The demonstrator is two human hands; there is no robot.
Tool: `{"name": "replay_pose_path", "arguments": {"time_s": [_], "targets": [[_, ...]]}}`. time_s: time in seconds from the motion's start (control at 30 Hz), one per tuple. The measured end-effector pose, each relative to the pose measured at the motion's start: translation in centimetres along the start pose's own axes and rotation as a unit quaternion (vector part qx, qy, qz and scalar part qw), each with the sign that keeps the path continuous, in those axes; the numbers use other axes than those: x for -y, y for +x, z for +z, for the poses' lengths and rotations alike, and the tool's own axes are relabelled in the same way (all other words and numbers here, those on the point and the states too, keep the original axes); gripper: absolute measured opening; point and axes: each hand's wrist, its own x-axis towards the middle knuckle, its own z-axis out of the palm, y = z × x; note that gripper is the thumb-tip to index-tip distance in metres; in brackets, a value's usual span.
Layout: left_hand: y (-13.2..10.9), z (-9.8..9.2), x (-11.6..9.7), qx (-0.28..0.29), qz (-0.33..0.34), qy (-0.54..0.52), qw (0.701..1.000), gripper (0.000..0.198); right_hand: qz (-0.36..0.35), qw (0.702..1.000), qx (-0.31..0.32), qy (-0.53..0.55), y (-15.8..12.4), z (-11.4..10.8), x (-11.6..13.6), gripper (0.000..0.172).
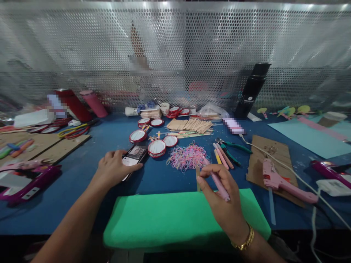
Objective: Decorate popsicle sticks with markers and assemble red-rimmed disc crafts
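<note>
My left hand [112, 166] is over a smartphone [134, 157] with a lit screen, its thumb stretched across the glass and its fingers curled at the far left edge. Between the thumb and index finger of my right hand [223, 197] stands a short flat wooden stick [198, 179]. The same hand also carries a pink marker [219, 185], slanting across the palm. Just beyond it lies a tangled heap of pastel rubber bands [188, 157]. A green padded cushion [164, 219] lies beneath my right hand at the table's front edge.
Small red-rimmed drums [157, 148] and wooden sticks [189, 125] lie beyond the bands. Markers [223, 157] and green-handled pliers [233, 153] are to the right. A pink glue gun [285, 184] rests on cardboard [255, 160], its white cable [274, 155] nearby. Behind stands a black bottle [252, 91].
</note>
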Motion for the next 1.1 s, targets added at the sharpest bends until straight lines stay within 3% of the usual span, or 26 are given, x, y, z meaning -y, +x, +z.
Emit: {"name": "replay_pose_path", "arguments": {"time_s": [1.1], "targets": [[-0.43,-0.56,-0.47,-0.003,-0.011,-0.036,0.999,0.092,-0.006,1.0,0.003,-0.006,-0.16,-0.09,-0.32,0.014]]}}
